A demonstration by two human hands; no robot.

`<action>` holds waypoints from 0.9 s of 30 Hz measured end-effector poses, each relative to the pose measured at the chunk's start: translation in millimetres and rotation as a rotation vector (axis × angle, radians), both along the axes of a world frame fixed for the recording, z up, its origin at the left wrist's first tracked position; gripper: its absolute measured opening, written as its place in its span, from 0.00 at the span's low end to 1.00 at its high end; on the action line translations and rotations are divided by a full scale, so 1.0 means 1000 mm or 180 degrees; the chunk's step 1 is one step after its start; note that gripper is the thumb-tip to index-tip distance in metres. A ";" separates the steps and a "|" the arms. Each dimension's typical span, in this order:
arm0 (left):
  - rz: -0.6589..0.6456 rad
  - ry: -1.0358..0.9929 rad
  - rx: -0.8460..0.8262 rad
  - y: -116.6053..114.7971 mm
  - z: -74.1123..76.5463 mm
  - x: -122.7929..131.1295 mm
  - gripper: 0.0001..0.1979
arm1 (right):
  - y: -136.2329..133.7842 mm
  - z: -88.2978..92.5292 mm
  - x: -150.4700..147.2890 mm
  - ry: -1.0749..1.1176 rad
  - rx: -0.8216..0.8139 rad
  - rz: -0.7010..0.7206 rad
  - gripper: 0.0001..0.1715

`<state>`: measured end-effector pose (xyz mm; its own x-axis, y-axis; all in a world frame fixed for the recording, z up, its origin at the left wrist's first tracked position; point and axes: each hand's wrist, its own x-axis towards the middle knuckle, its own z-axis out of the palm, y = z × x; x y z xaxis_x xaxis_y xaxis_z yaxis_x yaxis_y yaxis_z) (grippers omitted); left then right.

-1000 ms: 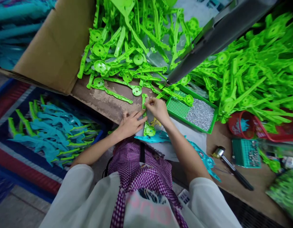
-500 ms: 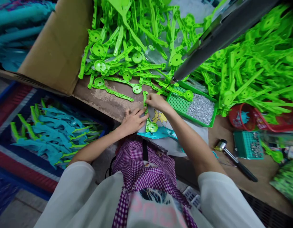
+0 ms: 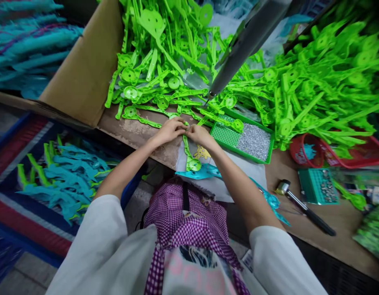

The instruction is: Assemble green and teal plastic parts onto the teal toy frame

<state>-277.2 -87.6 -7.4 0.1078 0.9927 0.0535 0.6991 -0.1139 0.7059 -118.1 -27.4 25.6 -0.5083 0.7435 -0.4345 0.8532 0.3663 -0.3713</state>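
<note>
A slim bright green plastic part with a round end (image 3: 194, 164) lies lengthwise before me on a whitish cloth (image 3: 245, 180). At its far end my left hand (image 3: 170, 131) is closed, thumb and fingers pinching that tip. My right hand (image 3: 199, 134) meets it there, fingertips pressed together; whatever small thing may be between them is hidden. The part's round end touches a blue plastic piece (image 3: 198, 173), which runs under my right forearm. Above both hands hangs a dark powered screwdriver (image 3: 241, 47) with a thin bit.
Heaped green parts (image 3: 171, 53) cover the back of the bench. A green tray (image 3: 226, 131) of small silver pieces sits right of my hands. Farther right are a hammer (image 3: 303, 207), a teal box (image 3: 318, 186) and a red basket (image 3: 306, 151). A crate at left holds blue-green pieces (image 3: 66, 176).
My left hand has moved from lying spread beside the green part to its far end, where its fingers now pinch. The right hand stays near that tip. The view has shifted slightly.
</note>
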 end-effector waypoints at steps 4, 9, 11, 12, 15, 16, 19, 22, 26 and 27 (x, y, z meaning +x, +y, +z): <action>-0.0118 0.0271 -0.0123 0.005 0.002 -0.002 0.09 | -0.001 0.001 0.003 0.0086 -0.0148 -0.0089 0.12; -0.0093 0.0702 -0.0447 0.014 0.019 0.003 0.10 | -0.010 0.008 0.017 0.0314 0.0000 -0.0164 0.14; -0.0112 0.0884 -0.0525 0.016 0.028 0.007 0.09 | -0.018 0.011 0.024 0.0398 0.0375 -0.0342 0.15; -0.0137 0.0956 -0.0552 0.017 0.031 0.008 0.09 | -0.023 0.012 0.027 0.0423 0.0538 -0.0420 0.16; -0.0192 0.1029 -0.0577 0.020 0.035 0.009 0.09 | -0.040 0.011 0.029 0.0461 0.0706 -0.0476 0.18; -0.0197 0.1017 -0.0591 0.022 0.034 0.008 0.09 | -0.046 0.010 0.029 0.0470 0.0714 -0.0428 0.18; -0.0230 0.0937 -0.0646 0.026 0.032 0.003 0.10 | -0.063 0.003 0.025 0.0494 0.0794 -0.0135 0.18; -0.0263 0.0916 -0.0693 0.028 0.032 -0.001 0.10 | -0.074 -0.002 0.021 0.0358 0.0907 0.0223 0.20; -0.0309 0.0945 -0.0728 0.026 0.038 -0.001 0.08 | -0.076 0.000 0.019 0.0050 0.0804 0.0505 0.23; -0.0298 0.0937 -0.0717 0.024 0.038 -0.001 0.08 | -0.074 0.001 0.020 0.0023 0.0758 0.0536 0.23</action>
<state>-278.4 -63.1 30.9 0.1769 0.9612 -0.2119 0.8696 -0.0518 0.4910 -97.7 -101.3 26.7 -0.6357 0.7291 -0.2537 0.7706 0.5802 -0.2636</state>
